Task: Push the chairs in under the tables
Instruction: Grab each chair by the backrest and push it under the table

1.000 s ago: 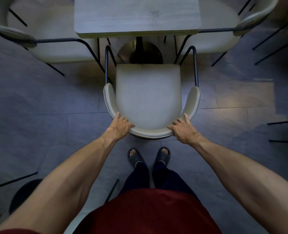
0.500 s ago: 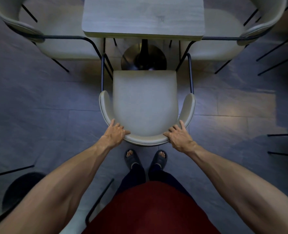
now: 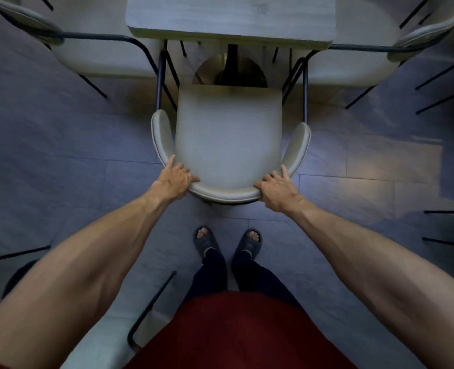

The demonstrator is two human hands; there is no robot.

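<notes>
A person stands facing a pale grey armchair (image 3: 227,145) and grips the curved top of its backrest with both hands. The left hand (image 3: 174,179) is wrapped over the left bend of the backrest, fingers curled onto the inner face and thumb lying along the outer edge. The right hand (image 3: 276,189) is clamped on the right bend in the same way, its fingers hooked over the padded rim. Both arms are stretched forward and nearly straight.

The armchair sits directly in front of a grey wood-grain table (image 3: 231,20), its seat front just short of the table's near edge, with most of the seat out from under the tabletop. The chair's dark metal front legs (image 3: 160,78) rise on either side, close to the table's round pedestal base (image 3: 230,73). Two more armchairs of the same kind flank the table, one at the left (image 3: 87,35) and one at the right (image 3: 367,41); how far each is tucked under is hard to judge at the frame edge.

The person's feet, in dark slippers (image 3: 206,242), stand on the grey tiled floor (image 3: 61,155) just behind the chair.
</notes>
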